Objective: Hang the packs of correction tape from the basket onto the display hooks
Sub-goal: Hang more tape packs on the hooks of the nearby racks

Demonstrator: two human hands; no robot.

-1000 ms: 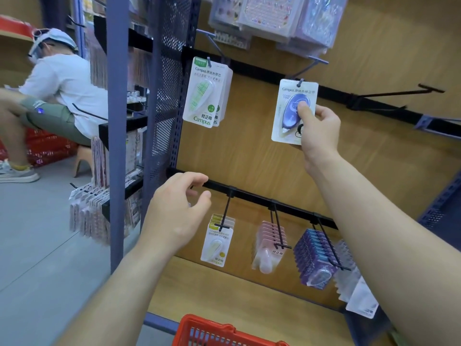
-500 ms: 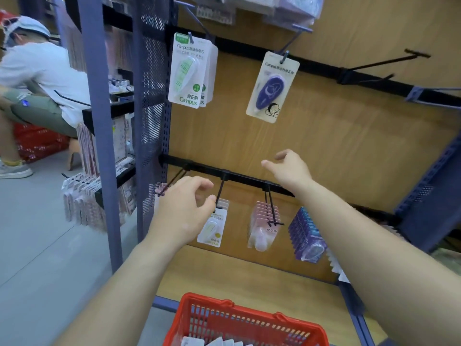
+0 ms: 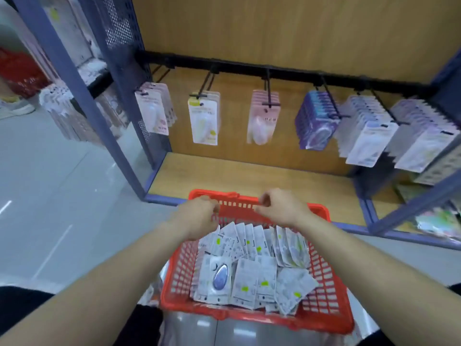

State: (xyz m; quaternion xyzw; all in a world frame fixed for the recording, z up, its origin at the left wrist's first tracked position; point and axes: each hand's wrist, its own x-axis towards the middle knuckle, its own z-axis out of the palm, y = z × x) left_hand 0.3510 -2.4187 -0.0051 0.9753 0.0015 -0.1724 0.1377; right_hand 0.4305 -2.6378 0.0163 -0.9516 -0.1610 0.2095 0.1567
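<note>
While white packs (image 3: 245,278) crowd the red basket (image 3: 249,316), one showing purple tape (image 3: 220,274) | left hand (image 3: 199,217), right hand (image 3: 282,208): loosely curled, empty

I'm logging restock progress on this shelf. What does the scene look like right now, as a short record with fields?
left hand: left hand above the basket's far end, fingers loosely curled, no pack seen in it
right hand: right hand beside it, likewise holding nothing visible
basket: red basket, holding many loose packs
face-up pack: one purple-dispenser pack, near the left wall
display: black rail carrying six bunches of hung packs
image: blurred, print unreadable
</note>
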